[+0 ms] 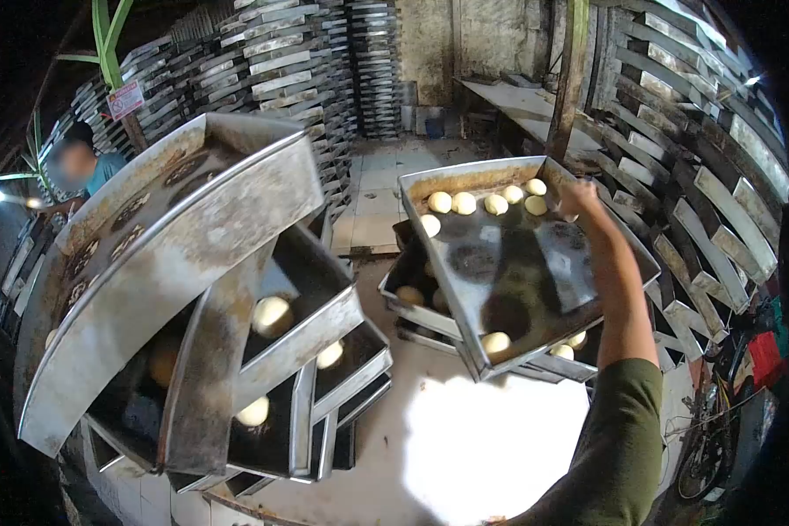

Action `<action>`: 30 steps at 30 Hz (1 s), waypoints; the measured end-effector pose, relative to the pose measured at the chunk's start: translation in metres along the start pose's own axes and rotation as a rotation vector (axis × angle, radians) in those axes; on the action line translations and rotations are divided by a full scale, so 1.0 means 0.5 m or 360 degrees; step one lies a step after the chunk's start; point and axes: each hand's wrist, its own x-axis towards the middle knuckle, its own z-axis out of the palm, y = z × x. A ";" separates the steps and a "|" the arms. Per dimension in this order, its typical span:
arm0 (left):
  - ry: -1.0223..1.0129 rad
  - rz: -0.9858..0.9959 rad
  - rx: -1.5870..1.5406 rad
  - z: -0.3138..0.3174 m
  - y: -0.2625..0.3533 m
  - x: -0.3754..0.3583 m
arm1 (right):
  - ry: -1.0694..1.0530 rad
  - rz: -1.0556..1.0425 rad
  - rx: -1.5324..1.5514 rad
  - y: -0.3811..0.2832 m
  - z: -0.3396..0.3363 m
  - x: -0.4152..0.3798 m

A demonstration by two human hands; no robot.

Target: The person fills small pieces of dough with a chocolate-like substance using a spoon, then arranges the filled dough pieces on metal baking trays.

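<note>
My right hand [577, 200] reaches over the far right corner of a metal baking tray [522, 263], just right of several pale dough balls [496, 204]. Its fingers point down and are blurred, so I cannot make out whether they hold anything. The dough balls sit along the tray's far side, with one at the left wall and another dough ball [495, 343] in the near left corner. This tray rests crosswise on other trays, and more dough shows in those below. My left hand is out of view.
On the left stands a second crosswise stack of trays [175, 228], some holding dough balls [273, 316]. Piled metal trays [285, 79] line both sides. A wooden post [570, 79] rises behind the right stack. Another person [83, 167] is at far left. Bright light falls on the floor [500, 438].
</note>
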 end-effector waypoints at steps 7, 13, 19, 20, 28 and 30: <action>-0.1280 -0.1168 -0.1150 0.124 0.254 -0.030 | 0.0888 -0.0659 0.2147 -0.234 -0.317 -0.584; -0.1292 -0.1892 -0.1151 -0.029 0.143 0.050 | -0.0464 -0.2210 0.1436 -0.792 -0.209 -1.260; -0.0416 -0.1129 -0.0636 -0.292 -0.007 0.082 | -0.1098 -0.1120 0.2804 -1.039 -0.275 -1.440; -0.0672 -0.1008 -0.0369 -0.299 -0.005 0.083 | -0.1128 -0.0838 0.3111 -1.122 -0.288 -1.459; -0.0292 -0.1393 -0.1901 -0.305 -0.058 0.406 | -0.0116 -0.0895 0.2706 -1.634 -0.285 -1.247; -0.0237 -0.1272 -0.1410 -0.293 -0.128 0.459 | 0.0854 -0.0789 0.2224 -1.731 -0.276 -1.218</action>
